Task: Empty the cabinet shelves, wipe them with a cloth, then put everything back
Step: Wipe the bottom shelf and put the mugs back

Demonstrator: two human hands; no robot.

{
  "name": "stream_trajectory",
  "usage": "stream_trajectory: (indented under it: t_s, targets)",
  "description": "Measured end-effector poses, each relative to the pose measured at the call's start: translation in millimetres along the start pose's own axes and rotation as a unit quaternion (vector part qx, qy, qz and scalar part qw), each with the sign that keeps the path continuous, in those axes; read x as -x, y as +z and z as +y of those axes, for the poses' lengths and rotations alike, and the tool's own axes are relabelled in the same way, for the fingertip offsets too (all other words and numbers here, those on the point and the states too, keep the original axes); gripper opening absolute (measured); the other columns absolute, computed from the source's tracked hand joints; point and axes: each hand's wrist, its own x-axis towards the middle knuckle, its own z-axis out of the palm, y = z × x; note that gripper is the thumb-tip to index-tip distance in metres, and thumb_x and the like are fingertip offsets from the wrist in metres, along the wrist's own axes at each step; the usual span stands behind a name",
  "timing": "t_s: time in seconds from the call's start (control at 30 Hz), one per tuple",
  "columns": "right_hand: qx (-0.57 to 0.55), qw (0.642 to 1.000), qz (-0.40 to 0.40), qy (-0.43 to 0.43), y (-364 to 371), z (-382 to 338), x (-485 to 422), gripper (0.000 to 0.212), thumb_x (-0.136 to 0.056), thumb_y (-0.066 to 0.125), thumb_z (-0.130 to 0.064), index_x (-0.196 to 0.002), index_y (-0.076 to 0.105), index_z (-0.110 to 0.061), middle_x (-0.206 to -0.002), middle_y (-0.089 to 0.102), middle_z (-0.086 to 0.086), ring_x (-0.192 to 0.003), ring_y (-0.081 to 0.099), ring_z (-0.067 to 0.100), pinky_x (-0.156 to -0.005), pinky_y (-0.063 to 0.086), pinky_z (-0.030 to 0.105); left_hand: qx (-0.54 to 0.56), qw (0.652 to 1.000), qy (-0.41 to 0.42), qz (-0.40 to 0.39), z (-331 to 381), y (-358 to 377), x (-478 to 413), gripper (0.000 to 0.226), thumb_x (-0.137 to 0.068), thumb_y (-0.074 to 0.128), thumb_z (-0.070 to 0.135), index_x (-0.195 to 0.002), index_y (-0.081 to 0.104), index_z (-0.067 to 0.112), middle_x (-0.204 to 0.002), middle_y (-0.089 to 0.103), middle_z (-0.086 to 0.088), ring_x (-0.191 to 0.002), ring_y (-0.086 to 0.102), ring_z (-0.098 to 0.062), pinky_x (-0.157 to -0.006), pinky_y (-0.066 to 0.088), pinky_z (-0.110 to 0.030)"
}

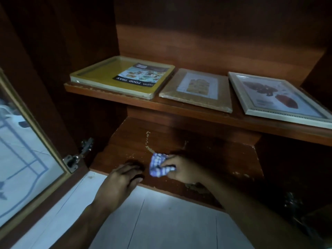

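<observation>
My right hand (pixel 181 169) grips a crumpled blue-and-white checked cloth (pixel 159 166) and holds it down on the bare lower shelf (pixel 206 159) of the brown wooden cabinet. My left hand (pixel 122 182) rests on the shelf's front edge just left of the cloth, fingers bent over the edge. On the upper shelf (pixel 179 110) lie a wrapped yellow food tray (pixel 122 76) at the left, a wrapped brown picture frame (pixel 197 89) in the middle and a white-framed picture (pixel 280 97) at the right.
The cabinet's glass door (pixel 25 150) stands open at the left on a metal hinge (pixel 77 157). The lower shelf's surface shows chipped, pale flecks. Pale floor tiles (pixel 152 221) lie in front of the cabinet. Something dark and indistinct sits at the lower right.
</observation>
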Motion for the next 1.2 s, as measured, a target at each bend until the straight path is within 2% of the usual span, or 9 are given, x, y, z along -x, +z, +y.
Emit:
stream_trajectory:
  t_s: [0.13, 0.27, 0.33, 0.5, 0.63, 0.8, 1.0, 1.1, 1.2]
  targets:
    - [-0.024, 0.991, 0.000, 0.135, -44.2, 27.4, 14.4, 0.021, -0.087, 0.069, -0.046, -0.080, 0.070, -0.026, -0.064, 0.064, -0.010, -0.057, 0.061, 0.002, -0.060, 0.049, 0.022, -0.005, 1.000, -0.021, -0.002, -13.3, -4.3, 8.8, 0.044, -0.093, 0.042, 0.047, -0.108, 0.073, 0.019, -0.117, 0.068, 0.003, -0.112, 0.060, -0.019, -0.091, 0.052, -0.036]
    - [0.092, 0.974, 0.165, 0.124, -43.8, 54.8, -25.7, 0.033, -0.089, 0.042, -0.003, -0.109, 0.068, -0.008, -0.116, 0.067, 0.004, -0.110, 0.061, 0.018, -0.101, 0.040, 0.021, -0.024, 0.999, -0.029, 0.016, -9.5, 0.5, 8.6, 0.045, -0.095, 0.040, 0.046, -0.117, 0.070, 0.020, -0.128, 0.062, 0.001, -0.124, 0.052, -0.021, -0.100, 0.047, -0.037]
    - [0.124, 0.973, 0.187, 0.062, -21.1, 54.1, -49.9, 0.041, -0.081, 0.035, -0.003, -0.101, 0.071, -0.003, -0.114, 0.066, 0.005, -0.111, 0.061, 0.025, -0.103, 0.039, 0.021, -0.035, 0.998, -0.046, 0.027, -11.7, 3.7, 6.4, 0.048, -0.096, 0.039, 0.047, -0.125, 0.065, 0.020, -0.137, 0.056, -0.003, -0.132, 0.045, -0.025, -0.107, 0.041, -0.039]
    - [0.127, 0.983, 0.123, -0.037, 30.6, -1.9, -35.9, 0.034, -0.082, 0.054, -0.014, -0.111, 0.071, -0.018, -0.121, 0.063, 0.000, -0.115, 0.053, 0.010, -0.103, 0.032, 0.015, -0.070, 0.990, -0.116, 0.030, -27.7, 0.5, 0.5, 0.054, -0.093, 0.039, 0.048, -0.129, 0.062, 0.014, -0.140, 0.053, -0.012, -0.133, 0.042, -0.039, -0.106, 0.038, -0.056]
    - [0.053, 0.991, 0.091, -0.080, 8.4, 8.3, -6.2, 0.026, -0.073, 0.061, 0.003, -0.096, 0.074, -0.001, -0.107, 0.067, -0.004, -0.107, 0.051, -0.021, -0.094, 0.044, 0.014, -0.085, 0.987, -0.132, 0.008, -32.7, 0.7, 5.7, 0.063, -0.096, 0.027, 0.056, -0.131, 0.061, 0.016, -0.141, 0.052, -0.013, -0.133, 0.042, -0.040, -0.109, 0.031, -0.054]
    - [0.095, 0.960, 0.237, 0.112, -19.1, 62.3, -47.4, 0.040, -0.079, 0.043, -0.009, -0.104, 0.072, -0.019, -0.114, 0.069, -0.002, -0.110, 0.063, 0.020, -0.101, 0.045, 0.034, -0.080, 0.987, -0.141, -0.002, -29.8, 0.3, 6.0, 0.073, -0.094, 0.015, 0.062, -0.138, 0.053, 0.017, -0.149, 0.043, -0.011, -0.141, 0.031, -0.037, -0.115, 0.017, -0.050]
    - [0.106, 0.980, 0.161, -0.043, 35.1, -5.9, -88.8, 0.041, -0.075, 0.042, -0.010, -0.100, 0.075, -0.010, -0.112, 0.067, -0.003, -0.104, 0.058, 0.013, -0.103, 0.030, 0.006, -0.057, 0.986, -0.157, 0.012, -40.0, -6.6, 10.2, 0.068, -0.094, 0.028, 0.056, -0.137, 0.053, 0.009, -0.146, 0.045, -0.015, -0.140, 0.032, -0.037, -0.115, 0.028, -0.050]
    - [0.089, 0.991, 0.058, -0.086, 47.1, -20.3, -53.4, 0.039, -0.075, 0.056, -0.005, -0.110, 0.073, -0.010, -0.119, 0.065, 0.001, -0.115, 0.053, 0.002, -0.106, 0.033, 0.014, -0.048, 0.987, -0.152, 0.011, -46.4, -8.7, 14.3, 0.068, -0.096, 0.030, 0.054, -0.131, 0.057, 0.002, -0.139, 0.052, -0.020, -0.135, 0.038, -0.040, -0.111, 0.034, -0.053]
    - [0.043, 0.991, 0.089, -0.095, 17.2, 7.5, -45.1, 0.025, -0.075, 0.055, -0.007, -0.090, 0.074, -0.007, -0.104, 0.071, 0.003, -0.105, 0.058, -0.009, -0.094, 0.046, 0.016, -0.052, 0.986, -0.157, 0.018, -47.0, -11.1, 18.6, 0.066, -0.095, 0.030, 0.052, -0.136, 0.053, 0.005, -0.145, 0.046, -0.016, -0.141, 0.030, -0.035, -0.114, 0.030, -0.050]
